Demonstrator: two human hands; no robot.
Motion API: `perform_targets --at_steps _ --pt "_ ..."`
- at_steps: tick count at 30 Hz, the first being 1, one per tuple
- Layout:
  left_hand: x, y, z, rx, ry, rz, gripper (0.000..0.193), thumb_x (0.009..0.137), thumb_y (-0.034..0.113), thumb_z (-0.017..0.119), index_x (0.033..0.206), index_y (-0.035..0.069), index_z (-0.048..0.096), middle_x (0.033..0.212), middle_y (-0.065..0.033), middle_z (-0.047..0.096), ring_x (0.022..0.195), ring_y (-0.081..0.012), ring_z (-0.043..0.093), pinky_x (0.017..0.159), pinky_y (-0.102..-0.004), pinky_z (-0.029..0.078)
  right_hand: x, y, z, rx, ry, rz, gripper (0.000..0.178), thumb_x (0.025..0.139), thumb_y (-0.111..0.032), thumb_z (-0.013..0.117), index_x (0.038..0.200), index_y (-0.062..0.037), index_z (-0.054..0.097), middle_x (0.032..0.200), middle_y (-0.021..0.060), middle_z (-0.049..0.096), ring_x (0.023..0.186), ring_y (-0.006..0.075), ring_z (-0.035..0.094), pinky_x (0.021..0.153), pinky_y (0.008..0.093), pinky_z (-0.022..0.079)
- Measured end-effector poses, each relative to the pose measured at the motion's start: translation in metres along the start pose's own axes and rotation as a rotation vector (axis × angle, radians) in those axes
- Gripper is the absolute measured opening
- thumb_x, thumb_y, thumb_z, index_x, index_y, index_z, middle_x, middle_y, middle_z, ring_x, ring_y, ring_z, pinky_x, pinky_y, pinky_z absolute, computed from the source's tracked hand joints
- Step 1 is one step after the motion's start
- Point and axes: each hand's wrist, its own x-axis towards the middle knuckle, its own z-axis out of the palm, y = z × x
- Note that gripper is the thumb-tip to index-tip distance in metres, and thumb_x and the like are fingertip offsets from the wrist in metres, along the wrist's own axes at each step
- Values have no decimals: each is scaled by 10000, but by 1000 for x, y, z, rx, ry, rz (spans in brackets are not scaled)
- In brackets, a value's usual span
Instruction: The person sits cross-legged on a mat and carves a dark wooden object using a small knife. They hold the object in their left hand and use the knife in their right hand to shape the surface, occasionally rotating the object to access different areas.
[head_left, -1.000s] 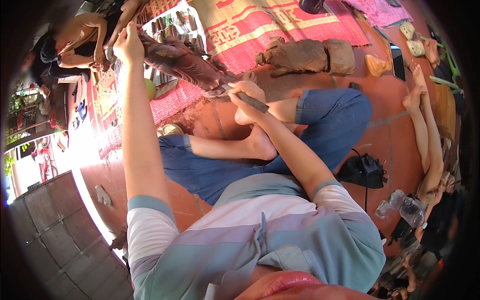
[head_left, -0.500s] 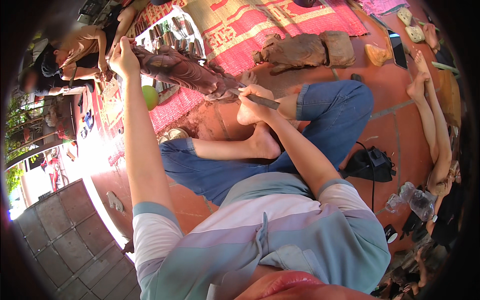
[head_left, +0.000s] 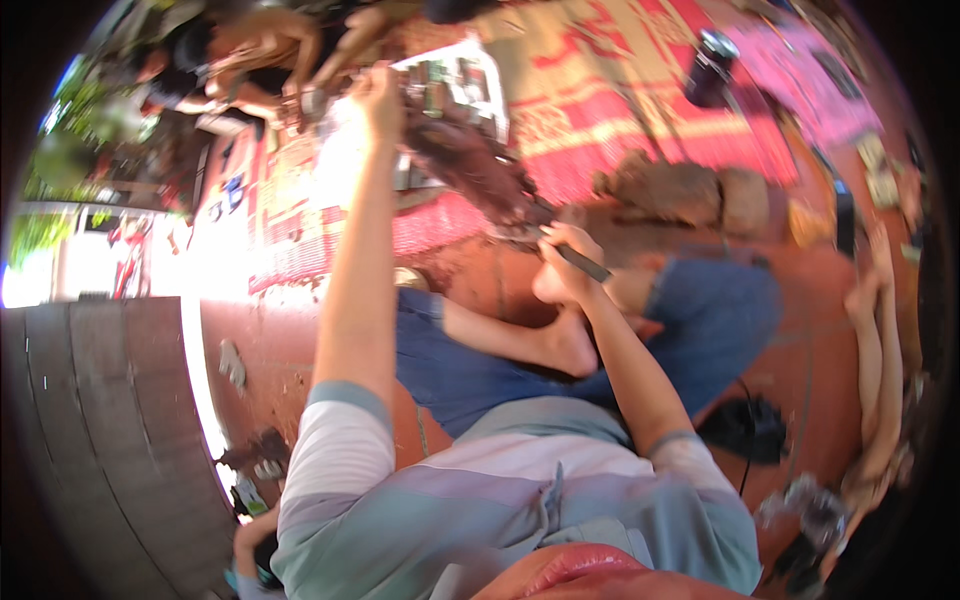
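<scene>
A reddish-brown carved wooden figure (head_left: 465,165) slants across the space beyond my crossed legs. My left hand (head_left: 376,105), arm stretched out, is closed around its far upper end. The figure's near end lies close to my right hand (head_left: 566,240). In that hand's fingers is a dark, flat, bar-like carving tool (head_left: 584,263), whose back end sticks out toward my wrist. Its front tip points at the figure's near end; blur hides whether they touch. My bare feet (head_left: 567,345) rest just below the right hand.
A rough brown wood block (head_left: 665,192) lies beyond my right knee, by a red-and-yellow woven mat (head_left: 560,130). A white tray (head_left: 497,90) of tools stands behind the figure. A dark flask (head_left: 711,68) is far right. Another person (head_left: 265,50) works at far left; a black bag (head_left: 745,430) lies at right.
The whole view has swung, so the scene sits lower and further right, and is blurred. The dark flask has come into sight. Both hands keep their holds on the figure and tool.
</scene>
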Motion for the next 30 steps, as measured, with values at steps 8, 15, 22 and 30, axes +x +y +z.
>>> perform_targets --at_steps 8,15,22,30 --pt "-4 -10 -1 -24 31 -122 312 843 305 560 734 44 693 589 -68 621 551 -135 563 577 -287 439 -2 -10 4 125 -38 110 101 735 -33 681 782 -65 598 948 100 669 983 230 606 898 327 444" --pt "-2 -5 1 0 10 -122 320 833 318 546 743 46 689 601 -98 621 576 -178 595 613 -302 456 -12 2 3 70 -59 151 97 754 -52 680 799 -64 594 975 114 664 1030 216 581 920 315 429" --pt "7 -3 1 66 -72 -190 307 802 321 553 765 54 699 641 -101 638 617 -208 617 639 -319 473 4 -19 3 10 -26 107 112 726 -67 700 758 -81 594 964 100 670 993 218 595 900 327 451" --pt "12 -7 -2 292 -87 -187 217 825 224 572 794 52 701 765 -92 683 671 -171 634 628 -296 491 7 -18 7 -48 13 -15 101 709 -116 695 781 -101 626 916 33 684 930 251 598 865 358 446"
